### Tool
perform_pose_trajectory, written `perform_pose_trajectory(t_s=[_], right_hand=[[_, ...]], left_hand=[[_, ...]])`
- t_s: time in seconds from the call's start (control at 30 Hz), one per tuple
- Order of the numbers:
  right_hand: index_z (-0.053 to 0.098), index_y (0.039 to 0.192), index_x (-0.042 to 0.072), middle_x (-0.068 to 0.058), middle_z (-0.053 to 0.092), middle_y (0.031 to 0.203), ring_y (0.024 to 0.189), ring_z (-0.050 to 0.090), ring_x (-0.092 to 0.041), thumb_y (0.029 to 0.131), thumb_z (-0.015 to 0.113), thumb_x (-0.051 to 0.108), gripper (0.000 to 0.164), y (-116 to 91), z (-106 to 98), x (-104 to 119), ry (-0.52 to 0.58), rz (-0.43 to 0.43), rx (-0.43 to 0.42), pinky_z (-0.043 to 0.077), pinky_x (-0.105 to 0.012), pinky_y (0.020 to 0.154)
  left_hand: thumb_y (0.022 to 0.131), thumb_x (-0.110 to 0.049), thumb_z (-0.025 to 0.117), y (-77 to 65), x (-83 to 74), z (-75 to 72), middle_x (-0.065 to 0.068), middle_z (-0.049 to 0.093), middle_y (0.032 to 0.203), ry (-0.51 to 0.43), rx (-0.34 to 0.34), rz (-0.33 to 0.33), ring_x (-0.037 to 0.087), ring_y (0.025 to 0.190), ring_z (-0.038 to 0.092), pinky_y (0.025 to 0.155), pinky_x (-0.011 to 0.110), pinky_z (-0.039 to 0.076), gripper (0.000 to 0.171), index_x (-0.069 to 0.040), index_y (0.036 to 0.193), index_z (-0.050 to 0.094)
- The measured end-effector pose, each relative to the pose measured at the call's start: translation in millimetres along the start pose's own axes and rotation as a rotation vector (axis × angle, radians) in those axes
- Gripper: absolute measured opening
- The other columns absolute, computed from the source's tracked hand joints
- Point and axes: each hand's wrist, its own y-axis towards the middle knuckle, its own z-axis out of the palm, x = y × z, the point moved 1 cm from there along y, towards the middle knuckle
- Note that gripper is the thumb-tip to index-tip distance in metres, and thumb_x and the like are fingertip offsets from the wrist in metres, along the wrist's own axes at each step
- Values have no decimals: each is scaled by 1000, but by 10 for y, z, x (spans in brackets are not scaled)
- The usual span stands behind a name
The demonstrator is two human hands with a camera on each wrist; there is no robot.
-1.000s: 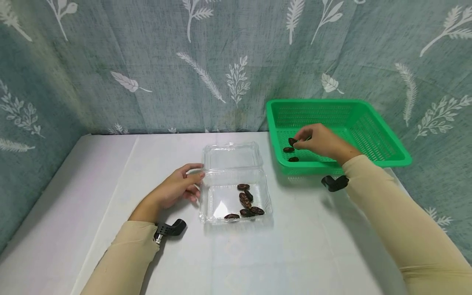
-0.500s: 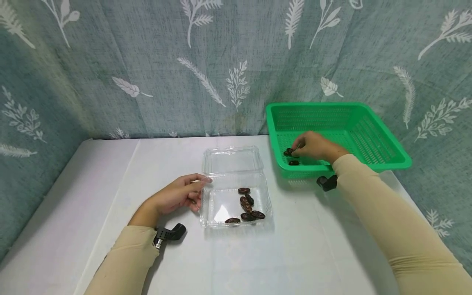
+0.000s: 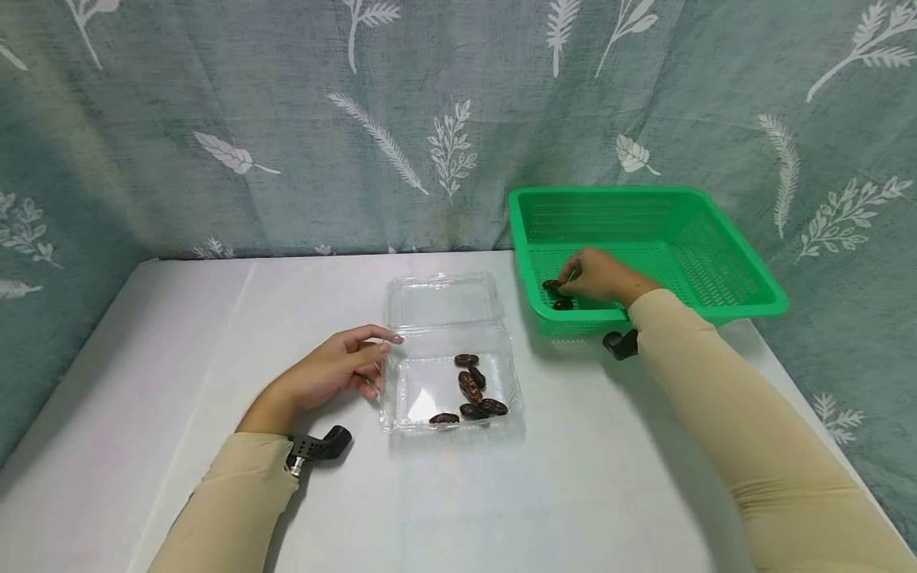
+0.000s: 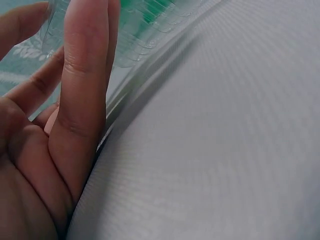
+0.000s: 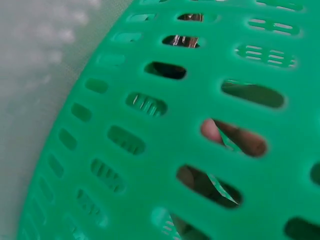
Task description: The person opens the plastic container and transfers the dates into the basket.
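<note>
My right hand reaches into the green plastic basket, thumb and index finger pinching at a dark brown date near the basket's left end. Two more dates lie right beside the fingertips, one being the near date. In the right wrist view the slotted basket wall hides most of the hand; bits of fingers show through the slots. My left hand rests at the left edge of a clear hinged plastic container, index finger over its rim. Several dates lie in that container.
The container's clear lid lies folded back toward the curtain. A white cloth covers the table. Behind it hangs a grey-green leaf-patterned curtain. Each wrist carries a black camera mount, such as the left mount.
My right hand has lowered from above the basket floor with a date at its fingertips, down among the dates there. The left hand stays at the container's edge, its index finger shifting slightly.
</note>
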Motion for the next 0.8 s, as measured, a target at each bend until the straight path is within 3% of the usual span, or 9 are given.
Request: perform_pose_trajectory(t_s=[0.23,0.53,0.67,0.8], right_hand=[[67,120,-4,-25,64,125,116,59,-40,101,58,14,27,-66,-89,50,52,-77,-100,52,-54,93],[73,112,6,-12,72,104,88,63,-20,100,61,18,20,-378,-97,399,151,-267,-410,50,-33,73],[75,108,8,-10,72,93,70,59,-14,99,64,19,18,-537,-2,639,194,-373,-392,48,-26,60],[75,106,8,-10,72,90,67,57,-15,97,65,17,16,-634,104,822,221,-411,-329,47,-25,56]], left_hand=[[104,-23,55,8,21,10,2,51,84,-16,-17,-20,12,70,63,62,27,60,44,-3,142,46],[104,-24,55,26,16,16,3,52,90,-4,-17,-10,12,71,64,62,27,60,44,-3,142,46],[105,-22,54,23,11,-2,3,52,89,-7,-10,-8,11,70,64,62,27,60,45,-1,143,45],[105,-21,53,26,0,-13,3,53,88,-16,1,-12,12,70,64,63,27,60,43,-2,142,45]])
